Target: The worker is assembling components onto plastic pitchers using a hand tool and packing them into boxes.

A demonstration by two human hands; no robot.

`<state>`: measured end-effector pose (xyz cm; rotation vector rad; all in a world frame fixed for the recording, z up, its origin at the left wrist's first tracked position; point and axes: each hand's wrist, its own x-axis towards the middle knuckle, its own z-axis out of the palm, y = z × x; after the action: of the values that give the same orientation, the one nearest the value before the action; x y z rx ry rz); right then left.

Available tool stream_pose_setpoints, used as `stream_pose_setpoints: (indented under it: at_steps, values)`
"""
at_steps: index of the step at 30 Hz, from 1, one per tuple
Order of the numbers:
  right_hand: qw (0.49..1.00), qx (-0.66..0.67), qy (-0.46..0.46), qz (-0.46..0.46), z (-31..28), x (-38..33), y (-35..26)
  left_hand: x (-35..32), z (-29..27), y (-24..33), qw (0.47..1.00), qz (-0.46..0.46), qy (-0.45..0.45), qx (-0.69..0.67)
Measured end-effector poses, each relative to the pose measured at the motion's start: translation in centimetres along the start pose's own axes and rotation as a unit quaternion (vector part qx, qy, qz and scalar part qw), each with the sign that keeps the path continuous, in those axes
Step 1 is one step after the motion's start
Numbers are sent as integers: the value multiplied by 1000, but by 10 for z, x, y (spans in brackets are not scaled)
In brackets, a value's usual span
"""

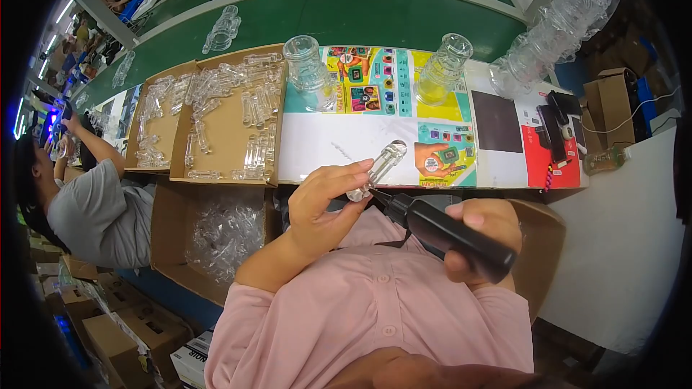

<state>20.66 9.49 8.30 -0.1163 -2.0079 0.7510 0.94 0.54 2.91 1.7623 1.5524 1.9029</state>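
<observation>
The left hand (322,207) pinches a clear plastic tube (384,167), grip closed on it, in front of the person's chest. The right hand's (490,229) grip wraps a black bottle (454,233), nozzle pointing to 10 o'clock at the tube's lower end; contact is unclear. From the tube, a cardboard tray (277,140) of clear pieces lies at 10, clear ribbed vessels stand at 11 (305,65) and 1 (450,57), stacked ones (555,32) at 2. Fingers and bottle hide parts.
</observation>
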Motion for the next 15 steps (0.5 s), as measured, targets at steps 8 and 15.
stream_pose_setpoints:
  at_steps: [8,15]
  values:
    - [989,-30,-18,-147,5,-2,7,2,-3,2,999,13,-13,27]
    - [989,6,-3,-149,9,-4,8,-9,-3,5,933,-207,-43,-291]
